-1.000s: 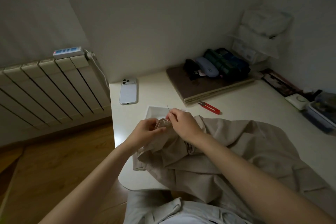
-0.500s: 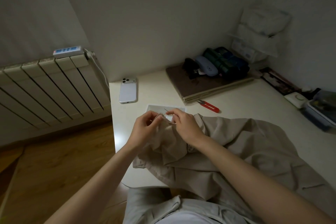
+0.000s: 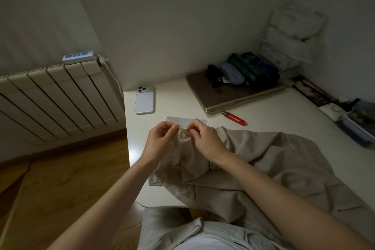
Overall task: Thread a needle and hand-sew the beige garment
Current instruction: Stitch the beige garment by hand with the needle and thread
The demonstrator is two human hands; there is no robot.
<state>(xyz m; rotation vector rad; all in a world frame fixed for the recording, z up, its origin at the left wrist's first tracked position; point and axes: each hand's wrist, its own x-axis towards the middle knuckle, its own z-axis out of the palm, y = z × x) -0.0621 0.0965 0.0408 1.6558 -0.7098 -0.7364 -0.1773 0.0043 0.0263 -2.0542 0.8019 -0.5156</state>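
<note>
The beige garment (image 3: 263,160) lies crumpled over the near right part of the white table (image 3: 274,122) and hangs over its front edge. My left hand (image 3: 160,141) pinches a raised fold of the garment at its upper left. My right hand (image 3: 205,138) pinches the thin needle (image 3: 182,128), which lies across the fold's edge between both hands' fingertips. The thread is too fine to make out.
A clear flat box (image 3: 187,121) lies just behind my hands. Red thread snips (image 3: 234,117) sit to the right, a white phone (image 3: 144,100) at the back left. Cases on a brown board (image 3: 213,95) and containers (image 3: 357,126) line the back and right. A radiator (image 3: 56,97) stands left.
The needle, upright at my right fingertips a second ago, now lies low across the fold. My hands have spread slightly apart and the fold is lifted a little.
</note>
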